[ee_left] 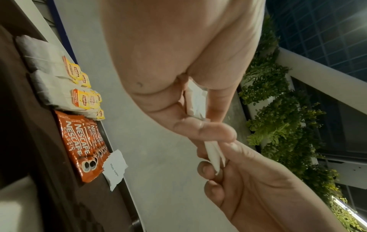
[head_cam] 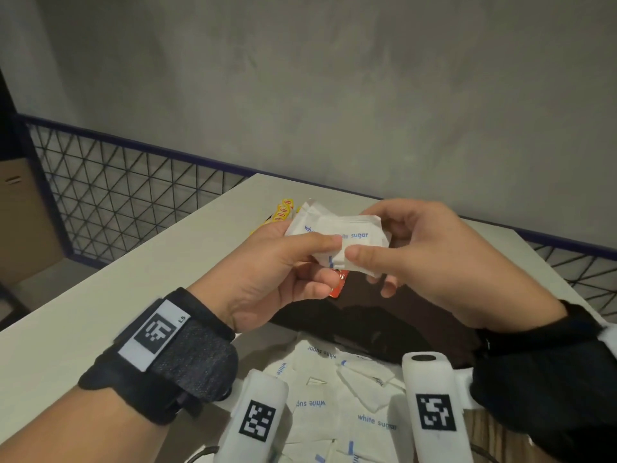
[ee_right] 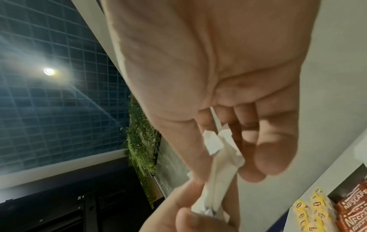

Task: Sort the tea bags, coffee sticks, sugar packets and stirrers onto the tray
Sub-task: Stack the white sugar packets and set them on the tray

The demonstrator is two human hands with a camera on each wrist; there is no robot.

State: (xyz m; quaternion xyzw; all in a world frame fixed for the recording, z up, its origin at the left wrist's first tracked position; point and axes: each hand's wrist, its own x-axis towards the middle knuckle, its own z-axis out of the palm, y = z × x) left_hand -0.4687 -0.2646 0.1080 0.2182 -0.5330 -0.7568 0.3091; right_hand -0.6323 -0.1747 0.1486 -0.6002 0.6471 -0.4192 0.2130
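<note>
Both hands hold one small stack of white sugar packets point(head_cam: 337, 237) up above the dark brown tray point(head_cam: 394, 325). My left hand point(head_cam: 329, 259) pinches the stack's left end between thumb and fingers, and my right hand point(head_cam: 367, 269) pinches its right end. The wrist views show the same stack point(ee_left: 213, 154) point(ee_right: 220, 157) edge-on between the fingertips. On the tray lie tea bags point(ee_left: 79, 87) with yellow tags, orange coffee sticks point(ee_left: 83, 149) and one sugar packet point(ee_left: 115, 168). No stirrers are in view.
Several loose sugar packets point(head_cam: 334, 399) lie on the white table point(head_cam: 117, 295) near me. A black wire-mesh fence point(head_cam: 133, 195) runs behind the table, with a grey wall beyond. The table's left edge drops off beside a cardboard box point(head_cam: 20, 222).
</note>
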